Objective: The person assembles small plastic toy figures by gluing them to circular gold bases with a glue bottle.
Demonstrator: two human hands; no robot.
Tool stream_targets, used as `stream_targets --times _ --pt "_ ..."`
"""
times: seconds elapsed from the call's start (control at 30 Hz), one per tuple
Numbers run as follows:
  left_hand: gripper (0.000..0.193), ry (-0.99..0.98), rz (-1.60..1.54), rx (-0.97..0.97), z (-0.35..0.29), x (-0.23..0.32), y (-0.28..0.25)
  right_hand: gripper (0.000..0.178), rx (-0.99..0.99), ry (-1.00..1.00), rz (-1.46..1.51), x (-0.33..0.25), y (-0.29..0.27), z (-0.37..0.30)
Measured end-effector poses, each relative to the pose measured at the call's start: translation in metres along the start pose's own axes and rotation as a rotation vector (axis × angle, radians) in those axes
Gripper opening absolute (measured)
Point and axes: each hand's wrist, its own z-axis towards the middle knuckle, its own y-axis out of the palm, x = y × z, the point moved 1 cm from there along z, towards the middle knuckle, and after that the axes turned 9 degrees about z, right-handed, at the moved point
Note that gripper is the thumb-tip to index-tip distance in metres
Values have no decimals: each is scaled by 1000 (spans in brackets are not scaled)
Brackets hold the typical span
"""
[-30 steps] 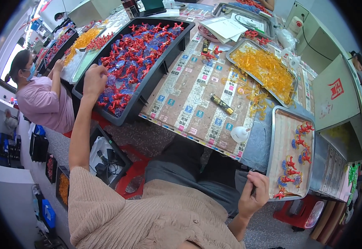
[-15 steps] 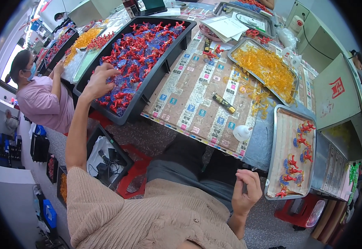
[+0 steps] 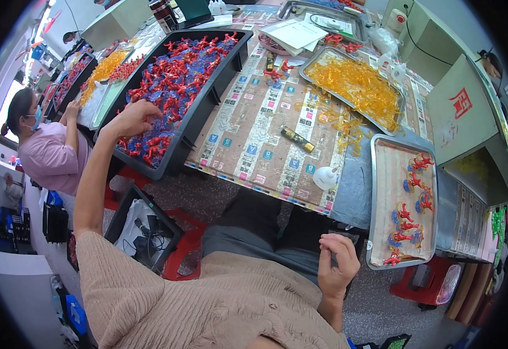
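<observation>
My left hand reaches over a long black bin, with its fingers curved and apart just above the contents. Heaped in that bin are many small red figurines on translucent blue bases. Whether the fingertips touch any of them is hard to tell. My right hand hovers above my lap, fingers curled and pinched against the thumb; anything between them is too small to make out. Close to that hand, a metal tray holds several red figurines with blue and yellowish parts.
A second metal tray carries a pile of yellow translucent pieces, some spilling onto the table. Nearby are a dark tube, a white squeeze bottle and papers. A person in pink works at the left.
My left hand has dipped slightly into the bin area, its fingers curling more. My right hand stays pinched over my lap. The whole view has shifted a little.
</observation>
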Motion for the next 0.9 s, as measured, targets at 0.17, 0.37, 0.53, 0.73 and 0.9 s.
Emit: stream_targets --times 0.17,0.37,0.53,0.73,0.9 --pt "34 -48 -45 -144 -3 1 -8 15 6 -7 5 5 0 1" --pt "26 -17 -276 -210 5 2 -11 15 -27 -26 43 8 7 1" --pt "19 -11 -248 -228 7 -2 -12 15 -28 -7 37 12 5 -1" --pt "8 -147 -902 236 -24 -10 -16 18 -12 14 46 13 8 5" --pt "19 -124 -1260 402 -32 75 -23 19 -40 50 115 10 16 8"
